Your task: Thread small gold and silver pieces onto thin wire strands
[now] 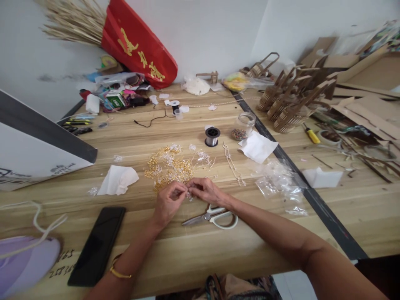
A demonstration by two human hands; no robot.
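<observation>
My left hand (169,200) and my right hand (206,192) meet fingertip to fingertip over the wooden table. Both are closed in a pinch, and a small silvery piece (189,197) dangles just below their fingertips; its kind is too small to make out. Right behind them spreads a pile of gold and silver beads or findings (171,166). Thin pale strands (204,159) lie at its right side. A pair of scissors (212,216) with pale green handles rests under my right wrist, blades pointing left. Farther right lies a thin chain (231,164).
A wire spool (212,137) and a glass jar of beads (243,127) stand beyond the pile. Clear plastic bags (278,179) lie on the right, small woven baskets (287,102) behind them. At left are a crumpled tissue (118,180), a black phone (97,246) and a white box (40,146).
</observation>
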